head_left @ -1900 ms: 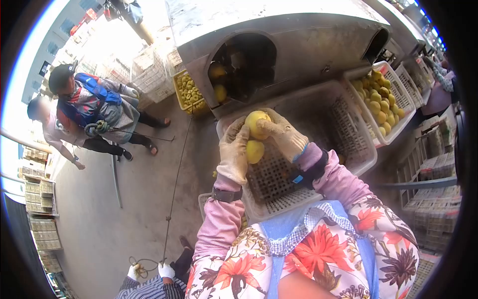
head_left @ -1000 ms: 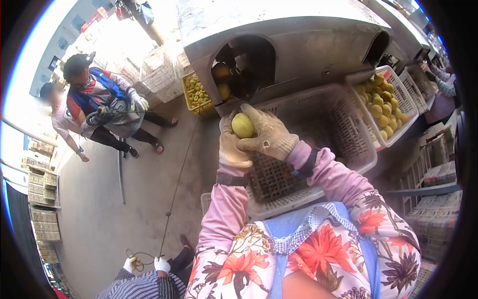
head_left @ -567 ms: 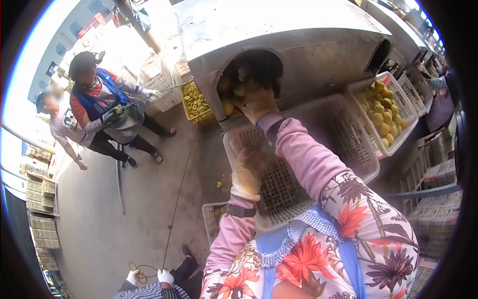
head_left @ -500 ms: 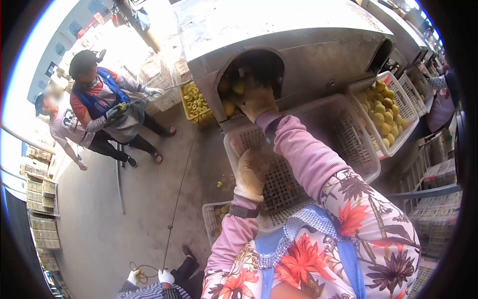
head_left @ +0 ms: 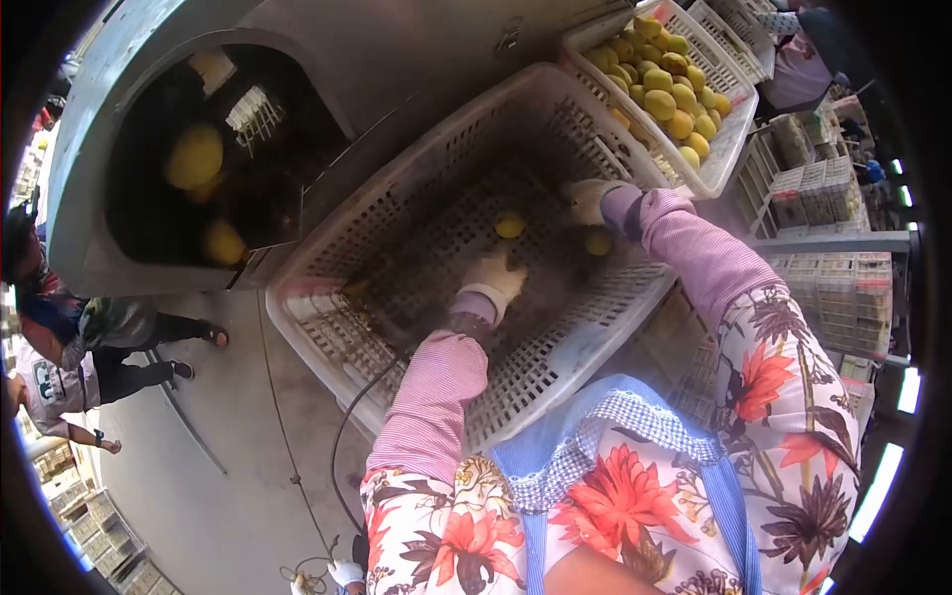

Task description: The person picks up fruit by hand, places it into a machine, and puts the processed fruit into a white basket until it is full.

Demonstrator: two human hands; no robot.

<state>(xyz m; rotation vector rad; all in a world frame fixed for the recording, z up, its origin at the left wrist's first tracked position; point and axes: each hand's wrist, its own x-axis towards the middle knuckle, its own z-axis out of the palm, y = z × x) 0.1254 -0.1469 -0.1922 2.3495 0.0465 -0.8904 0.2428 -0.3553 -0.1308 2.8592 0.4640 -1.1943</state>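
Observation:
My left hand (head_left: 496,280), in a pale glove, is inside a large white plastic crate (head_left: 585,382), low over its floor; its grip is blurred. Just beyond its fingers lies one yellow-green fruit (head_left: 509,224). My right hand (head_left: 592,201), gloved too, is at the crate's right side, above another fruit (head_left: 598,241); its fingers are smeared by motion. At the upper left, a metal machine (head_left: 397,50) has a dark opening with yellow fruits (head_left: 195,157) inside.
A second white crate (head_left: 734,164) full of yellow fruits (head_left: 679,94) stands at the upper right. Co-workers (head_left: 59,327) stand at the left. A gloved hand of another person (head_left: 347,572) shows at the bottom. Stacked crates (head_left: 828,297) are at the right.
My right hand has left the machine's opening and is now in the crate. My left hand has moved further over the crate floor. The view has shifted closer to the crate, where two fruits now show.

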